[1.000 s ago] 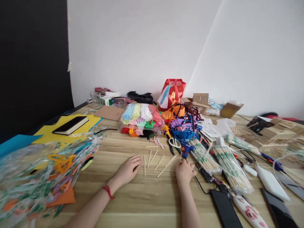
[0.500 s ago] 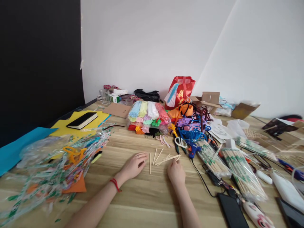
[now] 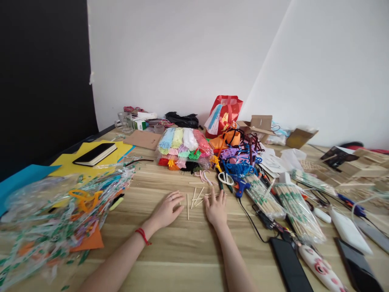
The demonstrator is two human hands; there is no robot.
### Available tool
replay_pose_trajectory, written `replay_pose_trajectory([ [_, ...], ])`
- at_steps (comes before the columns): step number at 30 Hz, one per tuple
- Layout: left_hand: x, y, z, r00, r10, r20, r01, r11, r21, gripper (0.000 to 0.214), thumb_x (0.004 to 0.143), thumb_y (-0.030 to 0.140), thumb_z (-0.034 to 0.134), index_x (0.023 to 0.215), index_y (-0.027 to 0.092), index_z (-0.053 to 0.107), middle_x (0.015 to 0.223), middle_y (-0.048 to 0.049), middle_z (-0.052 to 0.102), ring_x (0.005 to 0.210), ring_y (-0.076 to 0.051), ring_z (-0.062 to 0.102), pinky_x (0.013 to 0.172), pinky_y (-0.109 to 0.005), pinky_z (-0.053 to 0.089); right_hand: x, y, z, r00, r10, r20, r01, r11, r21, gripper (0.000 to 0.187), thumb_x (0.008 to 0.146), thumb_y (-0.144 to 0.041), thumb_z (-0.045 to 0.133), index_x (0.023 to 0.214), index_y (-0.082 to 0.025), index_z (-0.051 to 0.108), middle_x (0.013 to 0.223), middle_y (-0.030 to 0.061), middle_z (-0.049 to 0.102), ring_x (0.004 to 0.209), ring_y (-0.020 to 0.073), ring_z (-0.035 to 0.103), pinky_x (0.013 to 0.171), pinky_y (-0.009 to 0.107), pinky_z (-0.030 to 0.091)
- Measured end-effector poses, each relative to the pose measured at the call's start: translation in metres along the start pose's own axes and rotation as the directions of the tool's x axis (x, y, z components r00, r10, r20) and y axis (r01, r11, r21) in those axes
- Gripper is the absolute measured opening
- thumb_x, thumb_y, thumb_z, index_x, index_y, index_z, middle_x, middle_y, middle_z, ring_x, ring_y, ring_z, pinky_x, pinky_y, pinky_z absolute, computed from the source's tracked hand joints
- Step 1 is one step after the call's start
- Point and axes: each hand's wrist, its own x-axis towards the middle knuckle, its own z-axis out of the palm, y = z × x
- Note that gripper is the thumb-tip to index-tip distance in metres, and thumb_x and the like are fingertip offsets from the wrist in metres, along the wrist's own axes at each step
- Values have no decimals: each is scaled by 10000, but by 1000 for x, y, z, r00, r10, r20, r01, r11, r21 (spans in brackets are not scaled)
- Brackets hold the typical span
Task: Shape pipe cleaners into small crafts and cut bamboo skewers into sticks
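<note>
Several thin wooden sticks [image 3: 196, 197] lie loose on the wooden table [image 3: 188, 251] between my two hands. My left hand [image 3: 167, 210], with a red cord at the wrist, rests flat on the table just left of them, fingers stretched out. My right hand [image 3: 216, 209] lies flat with fingers spread, its fingertips over the right ends of the sticks. Neither hand grips anything.
Clear plastic bags of coloured craft bits [image 3: 57, 215] lie at left, a black notebook [image 3: 95, 153] on yellow sheets behind. Packs of pipe cleaners [image 3: 182, 148], scissors [image 3: 225, 178], a blue glue gun [image 3: 242, 186], skewer bundles [image 3: 296, 211] and phones [image 3: 288, 265] crowd the right.
My right hand has slid left from the glue gun's side to the sticks and opened flat over them. The sticks are gathered closer. My left hand stays put.
</note>
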Motion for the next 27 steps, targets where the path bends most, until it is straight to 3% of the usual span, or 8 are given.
replay_pose_trajectory([
  [3, 0, 2, -1, 1000, 9, 2, -9, 1000, 16, 351, 858, 283, 502, 1206, 271, 546, 1263, -38, 550, 1230, -210, 436, 1034, -420, 384, -5, -11, 4, 993, -102, 63, 95, 991, 98, 594, 874, -514, 385, 1347, -156, 421, 1464, 169, 234, 1368, 338, 45, 1043, 536, 190],
  [7, 0, 10, -4, 997, 37, 67, -42, 996, 80, 453, 856, 349, 507, 1298, 272, 453, 1369, -49, 444, 1304, -230, 334, 1068, -439, 329, -16, -34, 8, 965, -253, 66, 224, 930, 293, 559, 888, -450, 389, 1337, -120, 425, 1471, 155, 225, 1373, 308, 63, 1064, 530, 202],
  [10, 1, 16, -7, 983, 101, 153, -120, 986, 118, 647, 803, 454, 562, 1379, 282, 326, 1456, -40, 314, 1354, -259, 225, 1087, -461, 283, -21, -45, 8, 936, -339, 89, 251, 825, 505, 530, 902, -373, 363, 1370, -126, 367, 1477, 131, 220, 1364, 260, 166, 1075, 468, 250],
  [14, 2, 20, -7, 968, 115, 224, -154, 974, 164, 786, 761, 546, 574, 1417, 318, 207, 1501, -14, 202, 1370, -268, 176, 1097, -472, 241, -8, -36, 3, 937, -348, 26, 245, 709, 662, 512, 844, -216, 378, 1351, -145, 397, 1416, 107, 362, 1313, 196, 310, 1079, 393, 277],
  [18, 2, 15, -3, 954, 145, 262, -189, 970, 151, 571, 821, 522, 508, 1349, 361, 358, 1481, 14, 256, 1359, -238, 226, 1105, -463, 214, 28, -25, -2, 935, -353, -48, 314, 754, 578, 506, 789, -155, 406, 1289, -139, 483, 1357, 122, 442, 1280, 206, 363, 1066, 409, 293],
  [22, 2, 8, 0, 969, 133, 209, -156, 983, 96, 409, 883, 362, 461, 1291, 333, 453, 1434, 0, 361, 1325, -193, 313, 1100, -439, 244, 58, -36, -1, 854, -513, 81, 448, 806, 386, 424, 860, -228, 404, 1263, -167, 521, 1371, 100, 436, 1324, 212, 282, 1082, 434, 235],
  [24, 2, 5, -1, 978, 113, 174, -126, 990, 66, 382, 890, 271, 437, 1266, 321, 484, 1407, -1, 406, 1301, -174, 356, 1087, -419, 286, 60, -44, 3, 828, -538, 158, 475, 823, 312, 410, 884, -262, 396, 1261, -162, 522, 1361, 101, 450, 1325, 219, 277, 1084, 443, 222],
  [27, 1, -3, -3, 991, 62, 115, -66, 997, 31, 421, 877, 175, 409, 1267, 315, 483, 1389, 4, 432, 1264, -152, 407, 1045, -365, 365, 46, -54, 13, 830, -526, 183, 471, 838, 275, 427, 909, -284, 363, 1283, -129, 496, 1358, 125, 447, 1315, 235, 291, 1071, 437, 250],
])
